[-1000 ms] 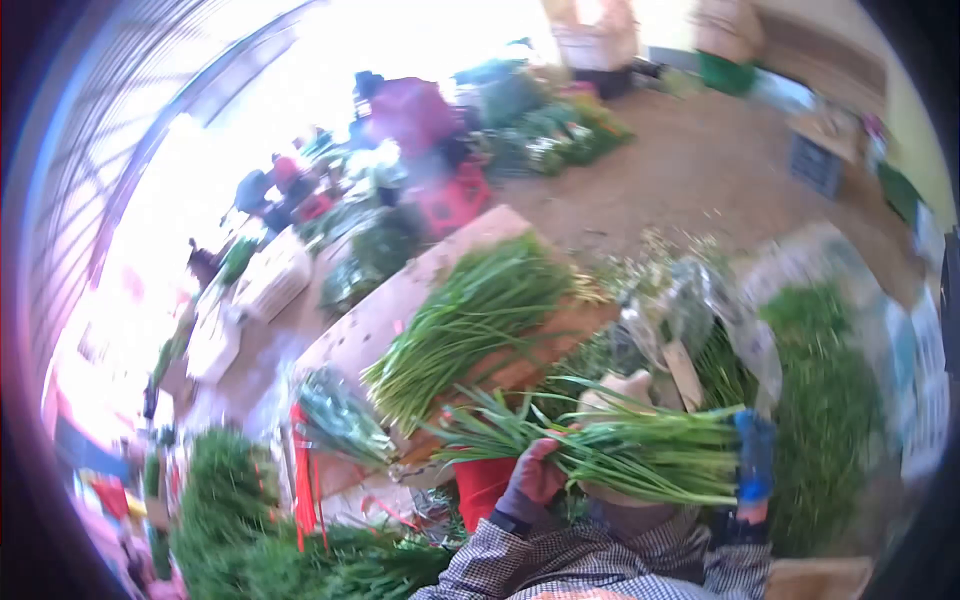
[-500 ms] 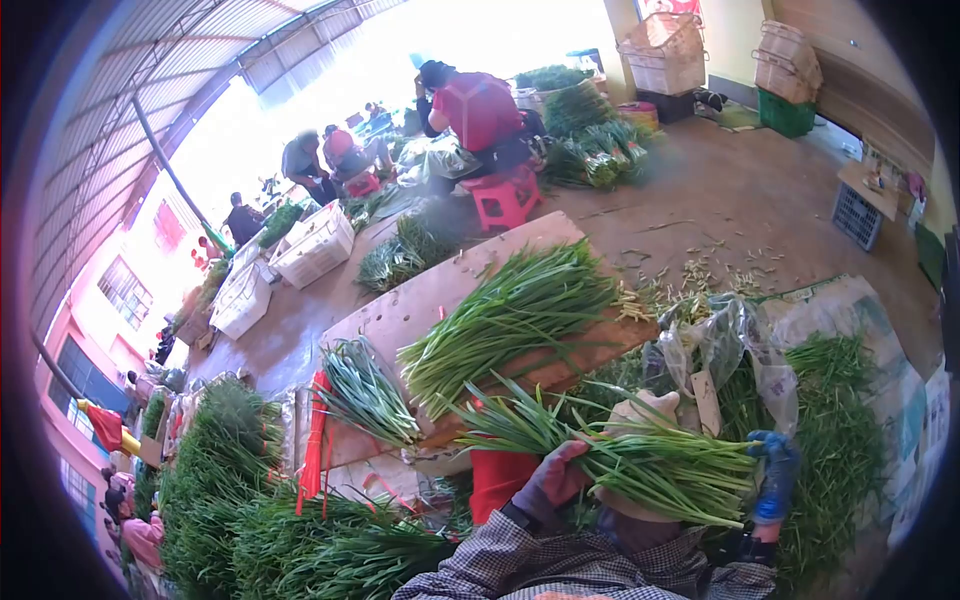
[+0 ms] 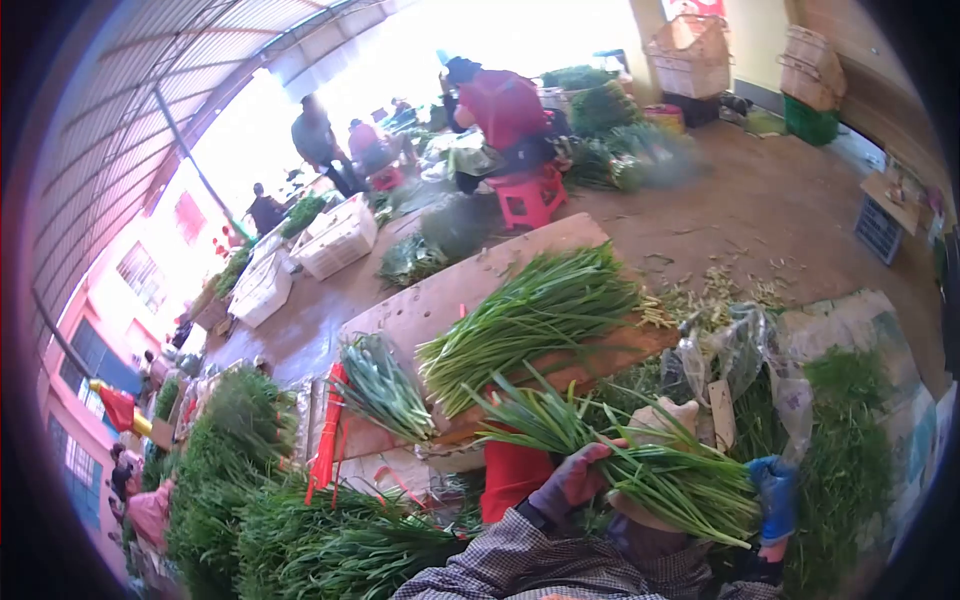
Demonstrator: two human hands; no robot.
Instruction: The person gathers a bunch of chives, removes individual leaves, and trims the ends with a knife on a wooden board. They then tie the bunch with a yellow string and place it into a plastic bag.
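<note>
Head-worn view, looking forward and down.

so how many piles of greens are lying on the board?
2: a large pile on the board, and a smaller pile to its left, near the red strips. The held greens aren't counted; they may hide more.

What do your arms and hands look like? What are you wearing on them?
My right hand has a bright blue glove. My left hand has what looks like a dusky purplish glove, and a dark band circles that wrist. My sleeves have tiny dark-and-light checks. I can't make out any writing.
</note>
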